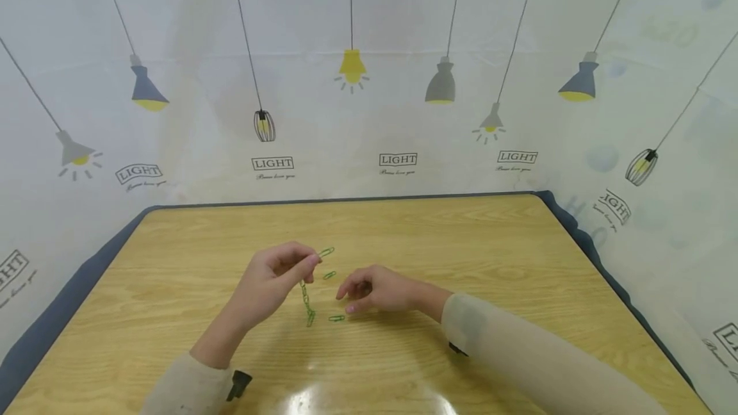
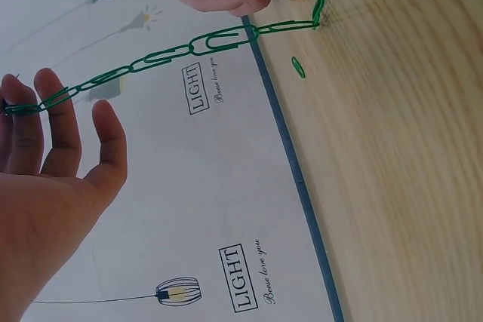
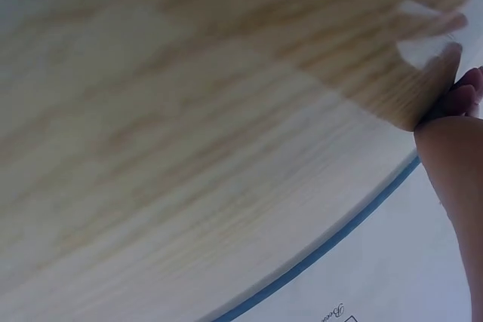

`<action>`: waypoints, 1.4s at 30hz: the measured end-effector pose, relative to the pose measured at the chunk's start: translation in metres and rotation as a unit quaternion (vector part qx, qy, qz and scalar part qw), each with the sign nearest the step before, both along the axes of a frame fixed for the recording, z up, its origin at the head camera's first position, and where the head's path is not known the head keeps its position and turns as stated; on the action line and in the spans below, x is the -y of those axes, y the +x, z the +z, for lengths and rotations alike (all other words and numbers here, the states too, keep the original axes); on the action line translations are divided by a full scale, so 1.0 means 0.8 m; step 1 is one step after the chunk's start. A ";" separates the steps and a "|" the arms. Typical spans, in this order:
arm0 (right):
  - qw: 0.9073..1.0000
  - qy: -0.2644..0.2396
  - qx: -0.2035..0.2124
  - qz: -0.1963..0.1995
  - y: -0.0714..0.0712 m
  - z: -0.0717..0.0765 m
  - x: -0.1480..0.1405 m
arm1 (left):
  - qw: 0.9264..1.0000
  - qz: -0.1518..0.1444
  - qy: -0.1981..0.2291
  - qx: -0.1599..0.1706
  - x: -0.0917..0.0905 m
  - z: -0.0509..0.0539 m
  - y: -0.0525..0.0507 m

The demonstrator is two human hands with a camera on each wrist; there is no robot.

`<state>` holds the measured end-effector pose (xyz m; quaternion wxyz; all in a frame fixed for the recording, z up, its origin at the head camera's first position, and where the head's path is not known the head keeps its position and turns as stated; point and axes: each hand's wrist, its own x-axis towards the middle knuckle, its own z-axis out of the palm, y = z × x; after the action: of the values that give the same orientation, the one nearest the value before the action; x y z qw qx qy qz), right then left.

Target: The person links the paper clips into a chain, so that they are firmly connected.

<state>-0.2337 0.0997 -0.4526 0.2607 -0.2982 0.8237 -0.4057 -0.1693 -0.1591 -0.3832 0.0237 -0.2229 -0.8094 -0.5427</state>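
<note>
L hand (image 1: 282,271) raised above table (image 1: 461,242), thumb + fingertips pinching green clip chain (image 1: 306,303); chain hangs below, lower end near table. R hand (image 1: 383,290) low, fingers bent, w/ narrow thumb–index gap, just beside loose clip (image 1: 337,318).

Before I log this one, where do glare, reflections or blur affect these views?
Head view: bright glare on the near tabletop; left wrist view: paper-clip chain reasonably legible; right wrist view: wood grain soft, right hand mirrored in the tabletop.
</note>
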 end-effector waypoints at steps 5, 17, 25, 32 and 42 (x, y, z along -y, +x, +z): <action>1.000 0.012 -0.020 0.004 0.003 -0.005 0.005 | 1.000 0.003 0.000 0.001 0.002 -0.002 0.000; 0.997 0.042 -0.063 0.012 0.011 -0.008 0.014 | 1.000 -0.002 0.003 -0.004 0.003 -0.004 -0.002; 0.997 0.041 -0.062 0.016 0.012 -0.007 0.017 | 1.000 0.001 0.000 0.003 0.002 -0.003 0.001; 0.996 0.050 -0.065 0.030 0.012 -0.006 0.016 | 1.000 0.000 0.003 0.004 0.002 -0.002 0.001; 0.998 0.031 -0.024 0.057 0.004 0.005 0.000 | 1.000 -0.002 0.009 0.001 0.001 -0.002 0.001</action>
<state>-0.2302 0.0999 -0.4488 0.2722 -0.3461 0.8238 -0.3572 -0.1681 -0.1603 -0.3848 0.0236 -0.2235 -0.8041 -0.5504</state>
